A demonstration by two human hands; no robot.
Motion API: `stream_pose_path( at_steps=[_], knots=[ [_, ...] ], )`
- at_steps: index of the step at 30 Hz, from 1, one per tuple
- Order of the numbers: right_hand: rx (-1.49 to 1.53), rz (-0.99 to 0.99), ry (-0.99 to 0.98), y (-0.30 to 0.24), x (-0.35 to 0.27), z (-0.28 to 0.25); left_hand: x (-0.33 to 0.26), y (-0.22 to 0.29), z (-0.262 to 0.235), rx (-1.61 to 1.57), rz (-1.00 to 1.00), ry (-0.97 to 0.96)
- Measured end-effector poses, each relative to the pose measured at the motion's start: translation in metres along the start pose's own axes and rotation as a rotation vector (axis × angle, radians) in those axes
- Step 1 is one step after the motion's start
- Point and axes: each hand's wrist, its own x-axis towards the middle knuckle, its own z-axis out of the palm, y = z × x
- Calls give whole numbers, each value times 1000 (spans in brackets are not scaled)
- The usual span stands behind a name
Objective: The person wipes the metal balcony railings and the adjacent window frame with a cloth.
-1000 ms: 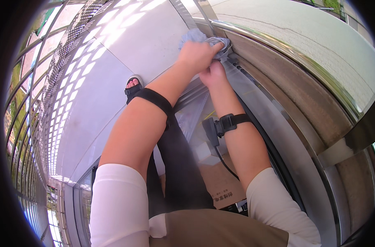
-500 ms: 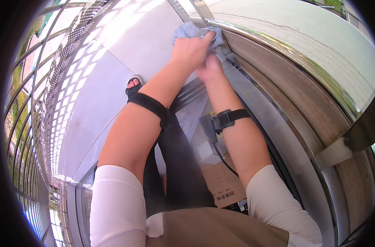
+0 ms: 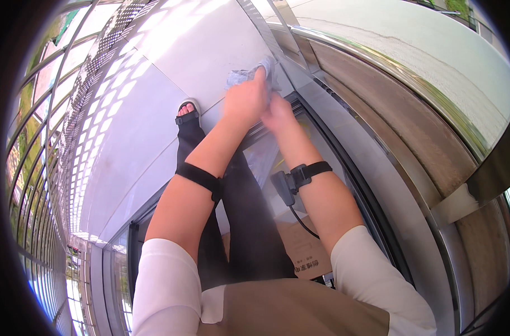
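A: Sunlit tiled floor (image 3: 154,112), metal door frame (image 3: 344,112) upper centre.
B: Cloth (image 3: 249,75) upper centre, pressed on frame. Left hand (image 3: 245,101) clenched on it; right hand (image 3: 277,109) alongside, grip unclear.

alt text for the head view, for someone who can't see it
Seen from above, a person's left hand and right hand press a pale blue cloth against a metal frame beside a sunlit tiled floor. Black straps wrap both forearms.
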Motion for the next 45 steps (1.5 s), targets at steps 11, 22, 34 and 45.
stream_pose_path(
  at_steps=[11, 22, 34, 45],
  knots=[
    [28, -128, 4, -62, 10, 23, 49, 44, -34, 145, 421, -1],
    [-150, 19, 27, -32, 1, 40, 43, -44, -33, 141, 76, 49],
    [90, -47, 55, -36, -2, 31, 67, 8, -41, 221, 580, -64],
    [6, -2, 13, -41, -9, 54, 87, -35, -69, 144, 506, 20]
  ],
)
